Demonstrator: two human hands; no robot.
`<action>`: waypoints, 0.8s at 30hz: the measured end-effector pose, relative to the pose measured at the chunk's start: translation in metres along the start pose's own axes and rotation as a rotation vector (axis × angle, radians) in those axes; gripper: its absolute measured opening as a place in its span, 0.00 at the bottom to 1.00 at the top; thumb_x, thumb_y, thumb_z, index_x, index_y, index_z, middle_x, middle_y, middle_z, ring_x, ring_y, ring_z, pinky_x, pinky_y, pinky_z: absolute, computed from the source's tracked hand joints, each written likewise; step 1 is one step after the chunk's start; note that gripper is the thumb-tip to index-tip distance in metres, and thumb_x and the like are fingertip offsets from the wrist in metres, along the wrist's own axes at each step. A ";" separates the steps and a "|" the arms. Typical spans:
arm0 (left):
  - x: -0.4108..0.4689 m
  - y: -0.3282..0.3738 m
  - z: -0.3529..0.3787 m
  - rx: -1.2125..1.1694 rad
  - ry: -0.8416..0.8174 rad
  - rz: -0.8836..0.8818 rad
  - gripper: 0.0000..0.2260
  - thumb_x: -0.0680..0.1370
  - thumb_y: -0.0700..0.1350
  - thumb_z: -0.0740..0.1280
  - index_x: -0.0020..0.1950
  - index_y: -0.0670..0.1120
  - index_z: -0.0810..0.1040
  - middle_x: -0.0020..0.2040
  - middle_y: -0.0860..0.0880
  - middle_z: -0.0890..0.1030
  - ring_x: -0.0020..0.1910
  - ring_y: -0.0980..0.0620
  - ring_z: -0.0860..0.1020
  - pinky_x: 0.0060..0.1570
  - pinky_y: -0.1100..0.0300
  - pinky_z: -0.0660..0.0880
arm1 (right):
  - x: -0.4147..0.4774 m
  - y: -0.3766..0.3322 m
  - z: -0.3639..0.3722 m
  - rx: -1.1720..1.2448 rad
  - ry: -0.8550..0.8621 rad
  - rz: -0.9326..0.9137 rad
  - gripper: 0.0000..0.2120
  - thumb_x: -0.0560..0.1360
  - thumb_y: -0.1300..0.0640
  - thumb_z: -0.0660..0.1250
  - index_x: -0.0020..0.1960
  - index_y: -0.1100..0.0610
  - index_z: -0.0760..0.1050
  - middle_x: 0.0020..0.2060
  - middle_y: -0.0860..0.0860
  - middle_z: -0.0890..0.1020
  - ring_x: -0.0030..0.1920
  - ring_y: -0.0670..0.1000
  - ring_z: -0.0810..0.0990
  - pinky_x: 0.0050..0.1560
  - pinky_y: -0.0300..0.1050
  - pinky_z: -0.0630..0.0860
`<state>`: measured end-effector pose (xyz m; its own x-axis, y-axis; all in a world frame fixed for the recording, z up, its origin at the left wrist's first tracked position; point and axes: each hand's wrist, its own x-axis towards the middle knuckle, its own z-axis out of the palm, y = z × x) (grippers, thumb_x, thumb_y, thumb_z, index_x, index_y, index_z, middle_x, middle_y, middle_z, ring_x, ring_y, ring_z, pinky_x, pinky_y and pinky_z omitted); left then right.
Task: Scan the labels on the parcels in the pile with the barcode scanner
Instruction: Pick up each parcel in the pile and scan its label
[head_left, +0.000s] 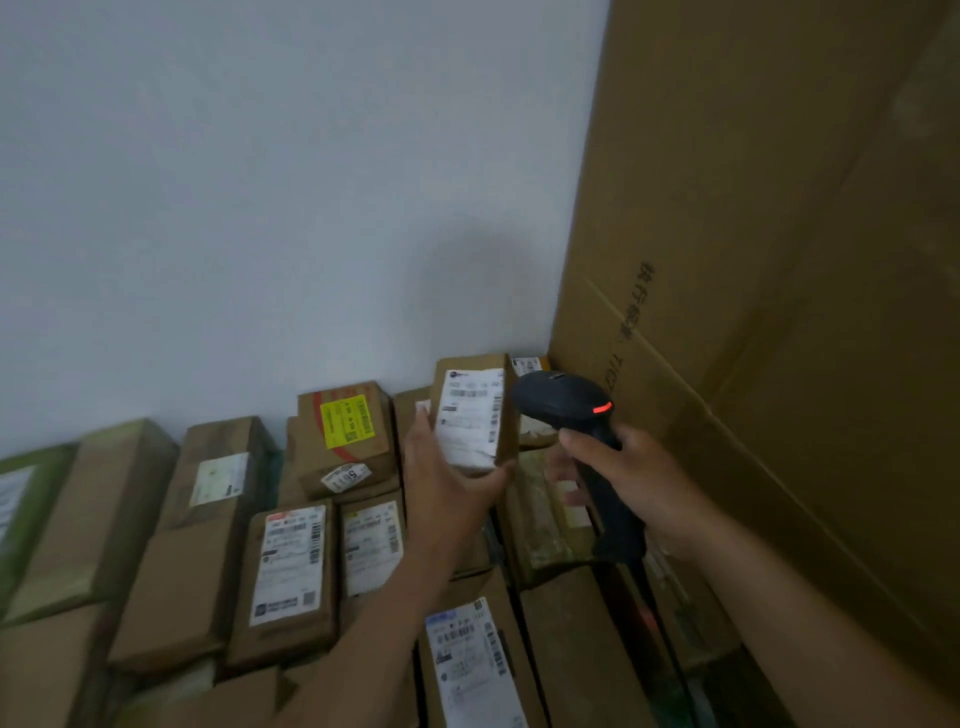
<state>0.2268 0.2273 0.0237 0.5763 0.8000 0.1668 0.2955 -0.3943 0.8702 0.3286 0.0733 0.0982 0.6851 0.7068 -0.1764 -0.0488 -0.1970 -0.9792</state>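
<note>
Left hand holds a small brown cardboard parcel upright above the pile, fingers on its left edge, thumb under its base | white paper label faces the camera, print too blurred to read | right hand wraps the grip of the matte black scanner, red light lit, head just right of the parcel | pile cut off at left and bottom edges

1. The tall carton on the right has dark Chinese characters printed down its face, seemingly "执行标准", then "T/C". The rest is smeared.
2. A small white sticker on the box shows large digits, apparently "15".
3. That box's yellow label has print too blurred to read.
4. The white label on the raised parcel shows barcodes, but its text is illegible.
</note>
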 end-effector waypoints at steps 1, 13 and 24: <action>-0.014 0.012 -0.005 0.004 -0.030 0.014 0.54 0.65 0.51 0.81 0.80 0.43 0.51 0.75 0.48 0.62 0.72 0.59 0.57 0.70 0.67 0.56 | -0.007 -0.004 -0.001 0.030 0.000 -0.002 0.18 0.67 0.40 0.73 0.52 0.48 0.80 0.46 0.53 0.86 0.49 0.54 0.85 0.58 0.61 0.79; -0.079 0.092 -0.057 -0.741 -0.266 -0.289 0.28 0.73 0.46 0.71 0.72 0.57 0.70 0.62 0.48 0.82 0.63 0.46 0.79 0.66 0.45 0.72 | -0.076 -0.024 -0.022 0.244 -0.062 -0.023 0.16 0.62 0.39 0.76 0.47 0.44 0.83 0.47 0.53 0.86 0.52 0.57 0.84 0.62 0.65 0.75; -0.048 0.064 -0.128 -0.199 -0.038 -0.197 0.29 0.72 0.33 0.75 0.68 0.55 0.74 0.55 0.52 0.78 0.50 0.52 0.81 0.46 0.54 0.82 | -0.102 -0.027 -0.037 -0.324 -0.208 -0.131 0.07 0.77 0.50 0.68 0.45 0.53 0.75 0.31 0.60 0.79 0.25 0.52 0.73 0.28 0.44 0.71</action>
<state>0.1199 0.2215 0.1306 0.5518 0.8335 -0.0293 0.2516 -0.1328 0.9587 0.2865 -0.0189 0.1462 0.5072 0.8559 -0.1010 0.2835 -0.2764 -0.9183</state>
